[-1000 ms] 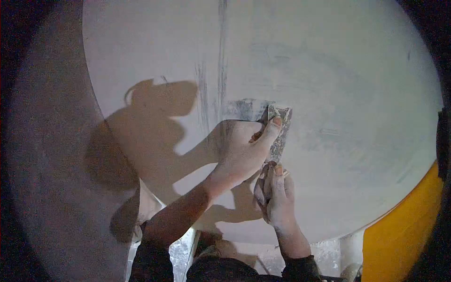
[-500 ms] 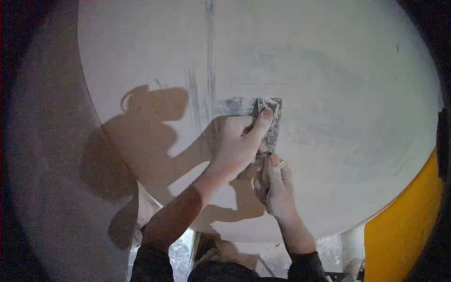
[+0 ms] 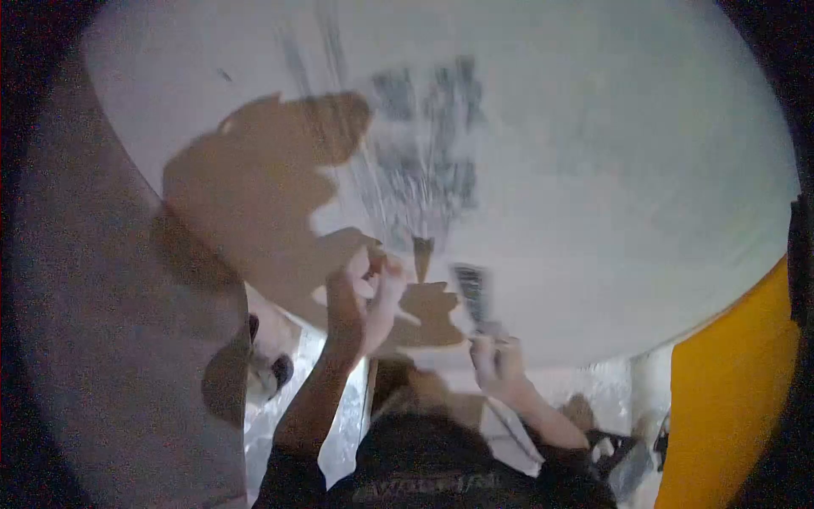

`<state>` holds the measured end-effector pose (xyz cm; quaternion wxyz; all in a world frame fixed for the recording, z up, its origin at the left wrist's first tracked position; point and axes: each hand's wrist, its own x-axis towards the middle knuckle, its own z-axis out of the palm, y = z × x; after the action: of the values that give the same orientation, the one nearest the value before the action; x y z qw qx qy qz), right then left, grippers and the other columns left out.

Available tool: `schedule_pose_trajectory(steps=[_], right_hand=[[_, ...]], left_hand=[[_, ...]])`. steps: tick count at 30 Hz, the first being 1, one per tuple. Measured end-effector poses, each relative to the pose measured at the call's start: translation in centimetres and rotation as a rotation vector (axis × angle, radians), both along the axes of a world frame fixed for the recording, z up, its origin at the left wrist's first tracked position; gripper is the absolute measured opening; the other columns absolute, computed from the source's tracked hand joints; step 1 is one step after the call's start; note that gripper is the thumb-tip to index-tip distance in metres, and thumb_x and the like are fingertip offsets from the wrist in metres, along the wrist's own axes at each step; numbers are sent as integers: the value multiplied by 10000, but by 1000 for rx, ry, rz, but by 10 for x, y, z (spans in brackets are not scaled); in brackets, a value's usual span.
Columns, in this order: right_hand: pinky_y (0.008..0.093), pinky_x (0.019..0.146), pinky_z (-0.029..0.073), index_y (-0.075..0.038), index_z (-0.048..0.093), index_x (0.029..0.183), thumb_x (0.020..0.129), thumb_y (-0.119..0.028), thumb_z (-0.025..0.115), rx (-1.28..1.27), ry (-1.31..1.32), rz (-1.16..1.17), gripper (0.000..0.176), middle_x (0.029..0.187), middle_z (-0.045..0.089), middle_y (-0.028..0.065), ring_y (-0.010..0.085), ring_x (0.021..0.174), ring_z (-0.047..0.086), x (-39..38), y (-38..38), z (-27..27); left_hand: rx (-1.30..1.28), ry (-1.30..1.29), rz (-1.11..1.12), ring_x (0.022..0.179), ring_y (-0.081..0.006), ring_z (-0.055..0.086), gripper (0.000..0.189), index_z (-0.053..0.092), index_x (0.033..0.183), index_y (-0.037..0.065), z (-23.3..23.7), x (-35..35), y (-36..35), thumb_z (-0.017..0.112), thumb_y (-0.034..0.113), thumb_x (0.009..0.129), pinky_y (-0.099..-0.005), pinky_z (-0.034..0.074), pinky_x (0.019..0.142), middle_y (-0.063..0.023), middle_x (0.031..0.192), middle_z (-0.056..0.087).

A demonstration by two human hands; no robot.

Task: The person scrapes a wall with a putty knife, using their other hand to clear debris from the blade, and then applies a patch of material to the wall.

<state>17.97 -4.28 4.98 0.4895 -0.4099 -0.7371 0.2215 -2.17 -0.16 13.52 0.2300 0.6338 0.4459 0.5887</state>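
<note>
A large pale rounded panel (image 3: 593,195) fills most of the view, with dark grey smears on its upper middle. My right hand (image 3: 498,360) is closed on the handle end of a flat scraper (image 3: 472,293), whose broad dark blade points up in front of the panel. To the left, my left hand (image 3: 370,297) is raised with bent fingers, away from the scraper. Motion blur hides whether anything small is between those fingers. Shadows of my head and arms fall across the panel's left side.
A dark grey surface (image 3: 127,339) borders the panel at the left. An orange-yellow surface (image 3: 721,399) stands at the lower right. Below the panel's lower edge, my dark shirt (image 3: 432,458) and a cluttered, whitish floor area show.
My hands have separated and moved down. The left hand has come off the scraper, which stays in the right hand. The view has shifted, and more dark smears show on the panel.
</note>
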Motion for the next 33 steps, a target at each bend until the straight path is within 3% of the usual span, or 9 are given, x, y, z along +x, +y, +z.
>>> schedule_pose_trajectory(steps=[1,3,7,11,14,18,20,23,33], right_hand=[[301,459,434,-17,489,828,890,-309,527,-51,10,-9,300,638,556,130,207,493,537,6,3,-33],[390,488,470,-26,503,836,855,-277,564,-315,-918,-24,259,646,590,179,318,548,588,29,-1,-89],[433,470,466,-47,510,824,851,-289,574,-234,-758,-245,252,608,592,143,353,527,582,29,-9,-27],[286,420,392,-25,566,872,875,-189,564,-470,-273,-64,164,572,532,65,132,458,520,37,-10,27],[329,429,395,-37,607,867,844,-192,598,-572,83,-62,157,513,531,87,236,443,548,43,-10,16],[311,436,405,-37,587,903,815,-164,632,-494,64,-145,161,537,535,83,226,445,539,35,-8,20],[316,453,416,-39,555,956,784,-177,666,-116,-4,-157,246,557,524,71,226,453,529,25,-5,16],[237,450,332,-1,532,937,754,-110,688,-133,-155,-251,263,543,434,36,87,470,377,10,-10,33],[256,440,304,-27,527,912,702,-144,737,-84,-159,-317,319,510,342,27,111,459,327,16,-3,36]], left_hand=[[-20,264,223,638,-161,606,211,562,737,-10,-15,-8,-2,579,169,849,-299,443,573,-96,663,590],[-60,235,235,643,-172,616,212,566,746,-9,-53,-18,4,588,179,841,-312,448,580,-112,657,595],[-93,138,186,627,-200,624,243,568,750,-11,-59,-10,6,603,214,835,-328,454,584,-130,639,611],[-126,62,50,684,-238,627,220,572,782,-1,-34,10,-3,636,207,811,-320,456,633,-118,694,628],[-62,223,110,836,-222,609,233,608,883,42,-34,18,-16,676,241,781,-343,435,755,-97,871,631],[292,648,-121,967,-216,545,308,622,1006,113,-15,38,-38,686,296,766,-397,381,844,-92,1096,555],[227,771,-228,1133,-281,433,423,623,1088,197,-19,43,-42,737,293,692,-401,301,918,-104,1245,443],[217,754,-185,1173,-284,391,455,621,1114,225,-33,35,-37,743,303,683,-405,283,910,-112,1294,402],[253,746,-118,1198,-337,348,365,628,1046,180,-37,40,-35,731,286,712,-440,264,931,-154,1326,346]])
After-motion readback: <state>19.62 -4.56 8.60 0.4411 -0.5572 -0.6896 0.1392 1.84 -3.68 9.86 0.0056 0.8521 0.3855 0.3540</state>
